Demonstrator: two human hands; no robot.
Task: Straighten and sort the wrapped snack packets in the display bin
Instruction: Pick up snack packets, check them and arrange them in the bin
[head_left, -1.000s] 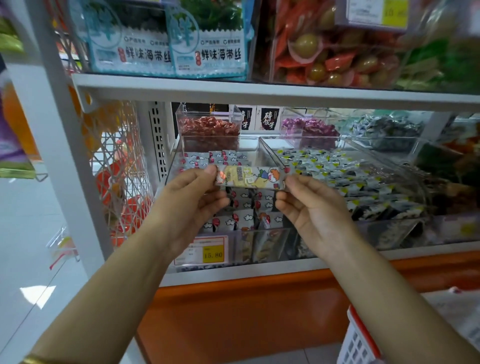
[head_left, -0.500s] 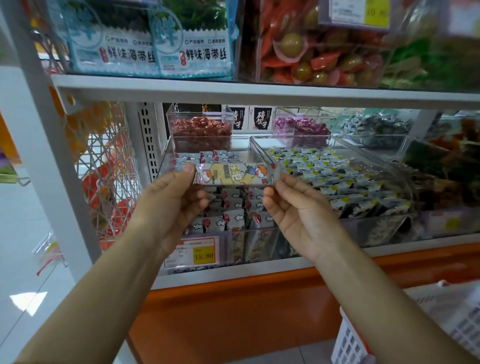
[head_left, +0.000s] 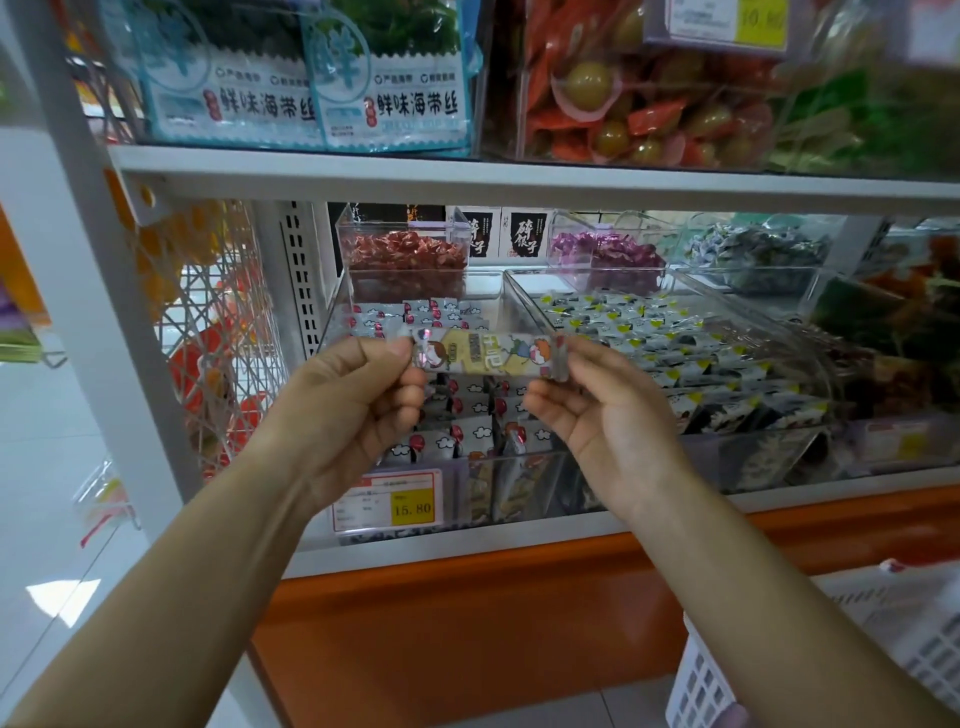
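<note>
While pinched by left grip (head_left: 343, 410) and right grip (head_left: 602, 415), snack packet (head_left: 488, 353) over packet-filled bin (head_left: 524, 457).

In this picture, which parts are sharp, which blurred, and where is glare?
Head view: the packet and the left hand and right hand holding it are sharp; the upper price tag is smeared; the floor shows a bright glare patch; the white post leans, likely lens distortion.

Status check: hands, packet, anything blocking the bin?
One snack packet pinched at its ends by left hand and right hand. Held level over display bin. Nothing in the way.
</note>
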